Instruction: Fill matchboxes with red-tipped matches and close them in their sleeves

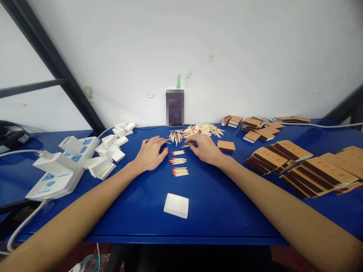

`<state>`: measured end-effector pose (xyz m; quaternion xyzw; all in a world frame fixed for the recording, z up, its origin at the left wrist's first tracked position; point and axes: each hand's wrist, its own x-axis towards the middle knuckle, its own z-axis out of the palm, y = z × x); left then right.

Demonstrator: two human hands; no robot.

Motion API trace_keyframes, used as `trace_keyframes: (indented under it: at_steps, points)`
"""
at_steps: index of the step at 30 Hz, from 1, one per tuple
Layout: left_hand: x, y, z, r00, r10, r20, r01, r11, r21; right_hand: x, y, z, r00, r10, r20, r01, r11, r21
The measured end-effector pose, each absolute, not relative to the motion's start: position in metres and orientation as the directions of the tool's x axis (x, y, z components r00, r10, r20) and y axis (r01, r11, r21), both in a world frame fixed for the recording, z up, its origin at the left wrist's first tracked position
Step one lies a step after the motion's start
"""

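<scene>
My left hand [151, 153] lies palm down on the blue table, fingers stretched out, its fingertips beside a loose matchstick [168, 141]. My right hand [204, 146] is closed in a pinch just in front of a heap of red-tipped matchsticks [202, 129]. A match [184, 146] sticks out to the left of its fingertips; exactly how it is gripped is partly hidden. Between the hands and nearer me, three small groups of matches [178, 161] lie in a column. Closest to me rests a white matchbox tray [176, 205].
Several white trays [109, 149] and a power strip [68, 166] with plugs occupy the left. Brown matchbox sleeves [326, 172] are stacked at right, with one sleeve [226, 146] near my right wrist. A phone-like dark device [175, 107] leans against the wall.
</scene>
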<state>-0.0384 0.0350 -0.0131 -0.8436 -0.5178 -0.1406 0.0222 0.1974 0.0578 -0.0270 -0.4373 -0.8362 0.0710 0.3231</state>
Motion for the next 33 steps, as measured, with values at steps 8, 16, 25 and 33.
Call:
trace_keyframes:
  at_steps: [8,16,25,33]
  points:
    - [-0.034,0.031,-0.007,0.374,0.861,0.345,0.891,-0.437,0.122,0.191,0.069,-0.032,-0.481,0.744,0.465,0.72,0.637,-0.276]
    - [-0.039,0.038,-0.011,0.308,0.879,0.364,0.907,-0.387,0.168,0.194,0.072,-0.035,-0.528,0.725,0.442,0.7,0.666,-0.258]
    - [-0.044,0.043,-0.014,0.309,0.897,0.318,0.901,-0.382,0.203,0.195,0.068,-0.031,-0.589,0.661,0.465,0.634,0.734,-0.242]
    - [-0.048,0.048,-0.015,0.311,0.891,0.331,0.879,-0.402,0.257,0.194,0.064,-0.024,-0.611,0.676,0.412,0.666,0.72,-0.194]
